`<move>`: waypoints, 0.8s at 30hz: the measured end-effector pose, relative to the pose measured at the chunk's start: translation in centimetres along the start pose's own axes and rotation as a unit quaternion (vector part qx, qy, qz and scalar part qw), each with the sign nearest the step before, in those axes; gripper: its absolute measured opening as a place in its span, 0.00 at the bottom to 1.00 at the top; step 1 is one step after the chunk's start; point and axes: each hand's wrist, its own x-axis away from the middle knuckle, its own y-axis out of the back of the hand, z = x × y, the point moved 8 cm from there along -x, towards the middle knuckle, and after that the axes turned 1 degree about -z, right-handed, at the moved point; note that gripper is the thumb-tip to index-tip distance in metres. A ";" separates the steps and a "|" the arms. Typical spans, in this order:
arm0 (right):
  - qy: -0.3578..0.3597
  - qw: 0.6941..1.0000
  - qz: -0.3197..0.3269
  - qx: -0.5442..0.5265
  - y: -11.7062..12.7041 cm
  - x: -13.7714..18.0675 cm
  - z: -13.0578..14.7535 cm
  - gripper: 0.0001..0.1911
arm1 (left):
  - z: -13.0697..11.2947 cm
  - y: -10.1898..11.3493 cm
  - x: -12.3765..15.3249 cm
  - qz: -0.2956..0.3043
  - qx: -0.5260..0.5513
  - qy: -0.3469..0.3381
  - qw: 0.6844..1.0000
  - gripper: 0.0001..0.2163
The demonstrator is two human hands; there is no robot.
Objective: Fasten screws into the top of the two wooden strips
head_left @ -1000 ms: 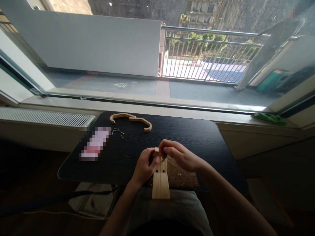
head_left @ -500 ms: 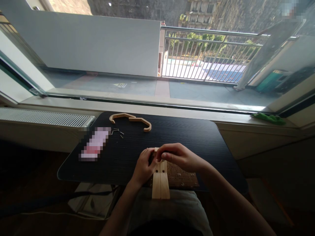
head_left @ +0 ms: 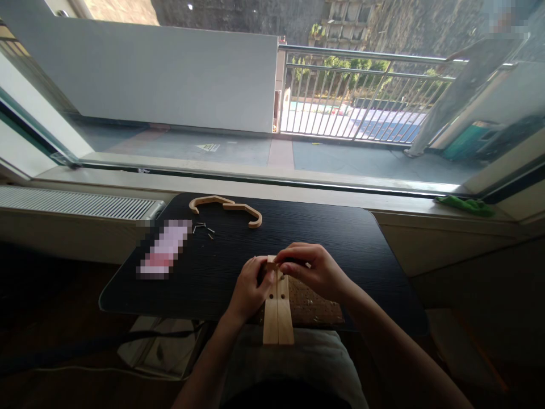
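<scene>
Two pale wooden slats lie side by side at the near edge of the black table, reaching over my lap. My left hand is closed round the slats' far end from the left. My right hand is curled over the same end from the right, its fingertips pinched on something small and dark that I cannot make out. Under the slats lies a perforated brown board.
Two curved wooden pieces and several small metal screws lie at the table's far left, beside a blurred pink pack. A radiator and a wide window sill stand behind. A green cloth rests on the sill.
My right hand has shifted a little right and turned at the slats' far end. My left hand and the slats have stayed in place.
</scene>
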 end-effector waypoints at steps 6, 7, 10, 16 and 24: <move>0.012 0.998 -0.054 0.021 0.1 0.3 -0.4 0.15 | 0.0 0.0 0.0 -0.003 0.000 -0.007 1.000 0.07; 0.017 0.998 -0.062 0.030 0.2 0.3 -0.4 0.15 | 0.0 0.0 0.0 -0.005 0.000 -0.009 1.000 0.07; 0.044 0.994 -0.081 0.062 0.4 0.4 0.0 0.15 | -0.1 0.1 0.0 -0.007 -0.002 -0.012 1.000 0.07; 0.092 0.983 -0.099 0.126 0.5 0.6 0.6 0.17 | 0.3 0.0 0.1 -0.004 0.009 -0.008 1.000 0.08; 0.142 0.948 -0.121 0.258 0.5 0.5 1.5 0.22 | 0.4 -0.1 0.1 -0.005 -0.008 -0.021 1.000 0.08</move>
